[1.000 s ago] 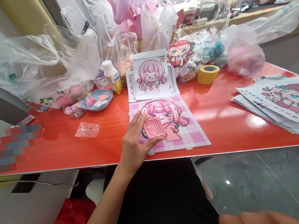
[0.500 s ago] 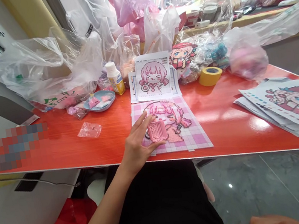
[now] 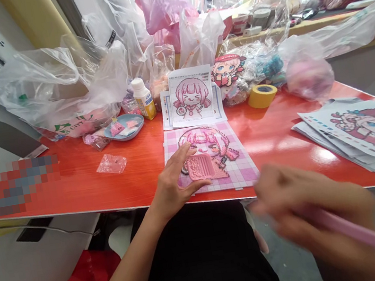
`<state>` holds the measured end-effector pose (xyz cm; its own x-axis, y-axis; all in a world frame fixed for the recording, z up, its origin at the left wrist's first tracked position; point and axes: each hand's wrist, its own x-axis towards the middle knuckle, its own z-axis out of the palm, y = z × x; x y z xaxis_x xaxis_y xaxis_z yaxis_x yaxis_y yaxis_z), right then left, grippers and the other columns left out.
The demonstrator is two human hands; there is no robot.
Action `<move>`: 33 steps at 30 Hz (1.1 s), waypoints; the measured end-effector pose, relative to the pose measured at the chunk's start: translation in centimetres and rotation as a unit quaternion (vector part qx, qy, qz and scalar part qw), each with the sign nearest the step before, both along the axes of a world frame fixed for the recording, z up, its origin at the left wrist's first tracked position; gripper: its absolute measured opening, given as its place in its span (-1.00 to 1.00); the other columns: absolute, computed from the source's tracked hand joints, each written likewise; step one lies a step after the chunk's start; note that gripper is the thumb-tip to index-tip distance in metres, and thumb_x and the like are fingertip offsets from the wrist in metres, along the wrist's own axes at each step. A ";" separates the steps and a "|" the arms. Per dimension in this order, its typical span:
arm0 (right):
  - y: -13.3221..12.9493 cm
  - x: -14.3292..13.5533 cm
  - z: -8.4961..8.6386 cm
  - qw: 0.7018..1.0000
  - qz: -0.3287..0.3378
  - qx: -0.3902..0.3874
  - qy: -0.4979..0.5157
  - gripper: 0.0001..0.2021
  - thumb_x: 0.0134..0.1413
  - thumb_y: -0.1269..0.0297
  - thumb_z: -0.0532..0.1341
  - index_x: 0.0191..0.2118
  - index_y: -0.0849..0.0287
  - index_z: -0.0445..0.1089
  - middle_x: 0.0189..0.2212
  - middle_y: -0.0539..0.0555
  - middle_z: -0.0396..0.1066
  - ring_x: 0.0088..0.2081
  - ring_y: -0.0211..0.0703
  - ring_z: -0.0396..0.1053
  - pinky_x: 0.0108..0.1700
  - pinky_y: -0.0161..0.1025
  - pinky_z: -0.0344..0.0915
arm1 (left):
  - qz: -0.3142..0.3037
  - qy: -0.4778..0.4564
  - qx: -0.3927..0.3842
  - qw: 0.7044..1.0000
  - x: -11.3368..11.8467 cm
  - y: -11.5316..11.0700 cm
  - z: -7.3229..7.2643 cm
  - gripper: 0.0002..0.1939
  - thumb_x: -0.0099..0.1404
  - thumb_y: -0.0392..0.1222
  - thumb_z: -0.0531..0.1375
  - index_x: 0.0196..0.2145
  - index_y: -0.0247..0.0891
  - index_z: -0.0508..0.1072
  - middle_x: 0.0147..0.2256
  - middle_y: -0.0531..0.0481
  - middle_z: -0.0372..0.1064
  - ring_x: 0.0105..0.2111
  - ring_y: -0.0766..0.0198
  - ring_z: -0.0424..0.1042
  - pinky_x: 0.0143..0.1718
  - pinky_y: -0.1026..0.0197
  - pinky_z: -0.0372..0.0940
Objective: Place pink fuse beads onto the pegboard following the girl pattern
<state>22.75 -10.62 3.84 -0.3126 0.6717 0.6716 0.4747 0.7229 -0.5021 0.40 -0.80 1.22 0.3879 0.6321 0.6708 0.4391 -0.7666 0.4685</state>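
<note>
My left hand point(image 3: 169, 186) grips a small pink bead tray point(image 3: 200, 167) between thumb and fingers, its ridged inside partly filled with small pale pink beads. The tray is over a pink-and-white checked board point(image 3: 246, 169), where a pink-haired cartoon figure point(image 3: 225, 141) is laid out in small beads. Part of the figure is hidden by the tray and the hand. My right hand point(image 3: 314, 210), blurred by motion, is closed around a pink pen-like stick point(image 3: 364, 231) in front of the table's edge; the stick's tip cannot be made out.
Behind the board leans a printed pattern sheet point(image 3: 191, 96). A blue dish point(image 3: 140, 128) with small packets, a white bottle point(image 3: 143, 99) and a yellow tape roll point(image 3: 262, 96) stand nearby. Printed sheets point(image 3: 365, 130) lie at the right; plastic bags point(image 3: 59, 85) crowd the back.
My right hand has risen from the bottom edge toward the board, and the pink stick has come into view. The tray in my left hand has turned and shifted slightly right.
</note>
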 end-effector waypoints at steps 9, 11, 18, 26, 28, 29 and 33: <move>7.7 -1.9 -2.2 0.983 0.011 -0.166 0.080 -0.44 -0.01 0.10 0.33 0.14 0.04 0.29 -0.19 0.08 0.41 -0.24 -0.22 0.38 -0.25 -0.24 0.41 | -0.047 -0.014 -0.061 0.997 -0.2 0.2 0.7 -0.29 0.14 0.01 0.31 0.21 -0.10 0.21 0.10 -0.18 0.37 0.14 0.07 0.33 0.15 -0.02 0.29; 7.8 -1.9 -2.4 0.980 0.027 -0.173 0.097 -0.48 -0.03 0.10 0.35 0.08 0.07 0.34 -0.17 0.09 0.43 -0.26 -0.23 0.39 -0.26 -0.26 0.40 | -0.056 -0.024 -0.080 0.995 -0.3 0.2 1.1 -0.31 0.14 0.00 0.31 0.19 -0.11 0.24 0.09 -0.18 0.38 0.14 0.06 0.33 0.15 -0.02 0.29; 8.8 -2.3 -0.6 0.970 0.050 -0.184 0.150 -0.55 -0.09 0.20 0.38 -0.02 0.05 0.38 -0.18 0.06 0.44 -0.21 -0.19 0.39 -0.32 -0.28 0.37 | -0.118 -0.103 -0.224 0.962 -0.5 0.8 3.5 -0.30 0.05 -0.05 0.40 0.13 -0.12 0.30 0.04 -0.14 0.42 0.08 0.04 0.40 0.12 0.01 0.34; 10.5 -4.0 1.1 0.970 0.011 -0.162 0.182 -0.57 -0.11 0.24 0.38 -0.04 0.04 0.41 -0.21 0.06 0.33 -0.15 -0.13 0.36 -0.15 -0.14 0.39 | -0.185 -0.178 -0.422 0.869 0.5 2.9 7.0 -0.35 0.39 0.25 -0.21 0.11 -0.28 0.31 0.00 -0.24 0.45 -0.07 0.02 0.51 -0.17 0.06 0.49; 10.8 -4.7 1.0 0.966 0.011 -0.175 0.191 -0.58 -0.12 0.18 0.39 -0.07 0.07 0.42 -0.19 0.09 0.30 -0.14 -0.11 0.35 -0.19 -0.16 0.40 | -0.186 -0.239 -0.533 0.790 1.0 3.3 7.5 -0.38 0.45 0.13 -0.27 0.04 -0.34 0.37 -0.19 -0.25 0.53 -0.22 0.06 0.57 -0.24 0.08 0.48; 11.0 -5.0 1.0 0.965 0.007 -0.182 0.188 -0.58 -0.13 0.15 0.39 -0.08 0.08 0.43 -0.18 0.10 0.30 -0.12 -0.10 0.35 -0.19 -0.16 0.41 | -0.171 -0.277 -0.584 0.744 1.3 3.4 7.7 -0.43 0.47 0.06 -0.24 0.02 -0.38 0.37 -0.28 -0.24 0.54 -0.31 0.09 0.57 -0.30 0.11 0.46; 11.7 -4.2 0.7 0.967 -0.044 -0.213 0.134 -0.47 -0.06 -0.02 0.33 0.03 0.07 0.35 -0.11 0.13 0.35 -0.13 -0.07 0.37 -0.16 -0.11 0.41 | -0.051 -0.384 -0.688 0.613 1.7 4.4 8.7 -0.60 0.47 -0.15 -0.12 -0.08 -0.50 0.39 -0.39 -0.23 0.51 -0.52 0.24 0.49 -0.47 0.23 0.37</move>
